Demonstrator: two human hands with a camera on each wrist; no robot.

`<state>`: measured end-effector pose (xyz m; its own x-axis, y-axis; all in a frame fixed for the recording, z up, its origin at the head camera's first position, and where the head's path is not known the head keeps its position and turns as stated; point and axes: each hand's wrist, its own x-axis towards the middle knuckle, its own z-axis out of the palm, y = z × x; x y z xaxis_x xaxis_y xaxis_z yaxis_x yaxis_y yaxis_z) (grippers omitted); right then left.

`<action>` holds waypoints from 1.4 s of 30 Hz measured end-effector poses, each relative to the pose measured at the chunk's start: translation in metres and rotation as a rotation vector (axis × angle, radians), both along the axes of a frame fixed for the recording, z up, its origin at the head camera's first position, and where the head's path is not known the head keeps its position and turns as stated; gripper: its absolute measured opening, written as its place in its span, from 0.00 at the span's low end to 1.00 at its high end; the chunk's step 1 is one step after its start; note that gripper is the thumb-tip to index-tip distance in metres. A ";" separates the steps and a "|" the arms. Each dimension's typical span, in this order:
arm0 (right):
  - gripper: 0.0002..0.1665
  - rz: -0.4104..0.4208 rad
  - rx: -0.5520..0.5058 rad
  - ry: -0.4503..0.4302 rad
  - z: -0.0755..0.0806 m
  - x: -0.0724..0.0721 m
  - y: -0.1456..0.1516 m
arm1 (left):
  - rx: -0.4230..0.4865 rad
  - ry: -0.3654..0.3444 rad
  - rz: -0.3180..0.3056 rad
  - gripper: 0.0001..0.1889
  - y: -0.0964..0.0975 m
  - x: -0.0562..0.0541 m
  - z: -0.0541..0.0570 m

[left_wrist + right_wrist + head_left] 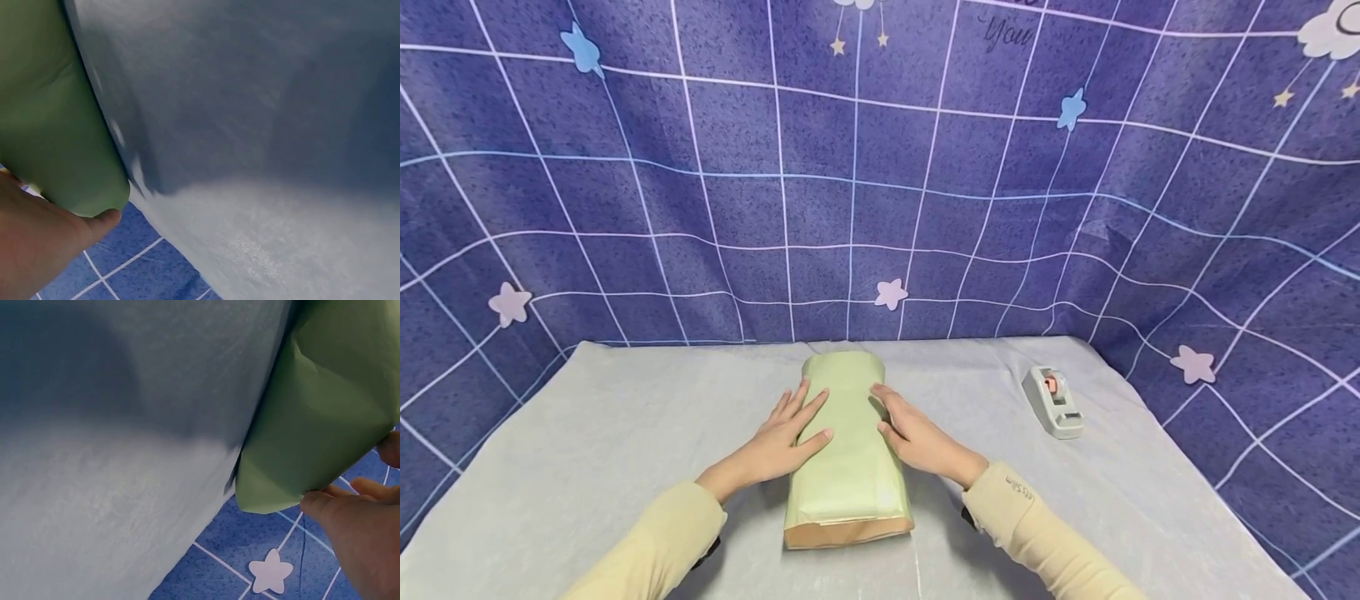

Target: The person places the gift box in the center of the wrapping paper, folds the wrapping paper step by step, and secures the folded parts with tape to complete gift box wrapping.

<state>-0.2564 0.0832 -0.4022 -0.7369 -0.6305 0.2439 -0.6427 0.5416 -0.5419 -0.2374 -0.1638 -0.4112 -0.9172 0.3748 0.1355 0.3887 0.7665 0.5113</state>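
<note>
A long, puffed package in light green paper [852,483] lies lengthwise on the table, its brown end [848,533] facing me. My left hand [775,446] rests on its left side with fingers spread over the top. On the opposite side, my right hand [921,437] touches the right edge, fingers extended. In the left wrist view, the thumb of the left hand [50,247] lies against the green package [50,131]. The right wrist view has the right hand's fingertips [315,503] at the edge of the creased green paper [325,406]. What is inside stays hidden.
A pale tape dispenser [1054,404] stands to the right of the package on the white-covered table [647,417]. Behind and beside the table hangs a blue cloth [820,208] with a grid and stars.
</note>
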 end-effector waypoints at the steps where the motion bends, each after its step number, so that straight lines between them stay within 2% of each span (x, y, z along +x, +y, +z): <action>1: 0.31 -0.008 0.003 -0.002 0.000 0.000 0.000 | -0.009 0.009 0.003 0.35 0.000 0.000 0.001; 13: 0.31 -0.006 0.013 0.022 0.002 -0.003 0.000 | -0.070 0.065 0.031 0.34 0.003 0.004 0.005; 20: 0.31 0.004 0.009 0.022 -0.001 -0.003 0.002 | -0.135 0.166 0.048 0.31 0.007 0.009 0.004; 28: 0.32 0.004 -0.001 0.023 -0.002 -0.003 0.004 | -0.118 0.194 0.068 0.30 0.011 0.010 0.004; 32: 0.32 0.003 0.012 0.008 -0.001 -0.003 0.004 | -0.083 0.253 0.073 0.28 0.012 0.010 0.004; 36: 0.32 0.001 0.013 -0.017 0.000 -0.003 0.005 | -0.059 0.298 0.037 0.26 0.012 0.009 0.003; 39: 0.33 -0.008 0.015 -0.038 0.001 -0.003 0.005 | -0.048 0.275 -0.018 0.28 0.008 0.009 0.002; 42: 0.33 -0.010 0.015 -0.042 0.000 -0.004 0.005 | -0.047 0.222 -0.060 0.31 0.004 0.009 0.002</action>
<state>-0.2605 0.0883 -0.4019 -0.7524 -0.6266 0.2033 -0.6142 0.5557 -0.5603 -0.2279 -0.1602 -0.4089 -0.8428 0.4383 0.3123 0.5331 0.7596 0.3727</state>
